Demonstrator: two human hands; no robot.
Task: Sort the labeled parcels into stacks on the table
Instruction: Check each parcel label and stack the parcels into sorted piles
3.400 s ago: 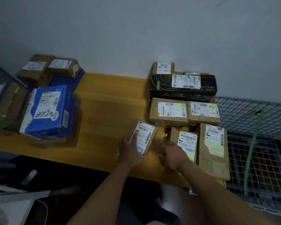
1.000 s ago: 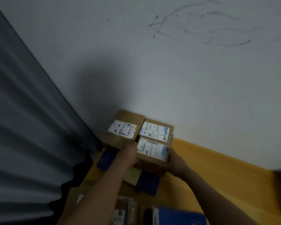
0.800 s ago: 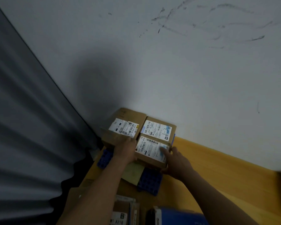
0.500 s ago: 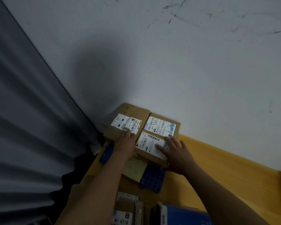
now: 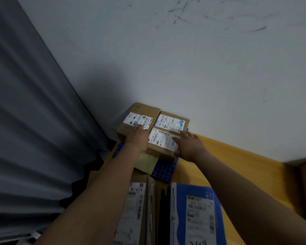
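A small brown parcel with a white label lies on a blue plastic crate in the table's far left corner. Right behind it sits a second small labeled parcel, and a larger labeled carton stands to their left. My right hand lies flat on the front parcel's top with straight fingers, thumb at its front edge. My left hand rests beside that parcel's left side, its fingers reaching onto the larger carton's label.
A blue box with a white label and a tall cardboard box stand close in front of me. The yellow table top runs off to the right along the white wall. A grey curtain hangs at the left.
One second ago both hands gripped the small parcel by its sides over the crate. It now lies set down; the right hand has flattened on top and the left has shifted toward the larger carton.
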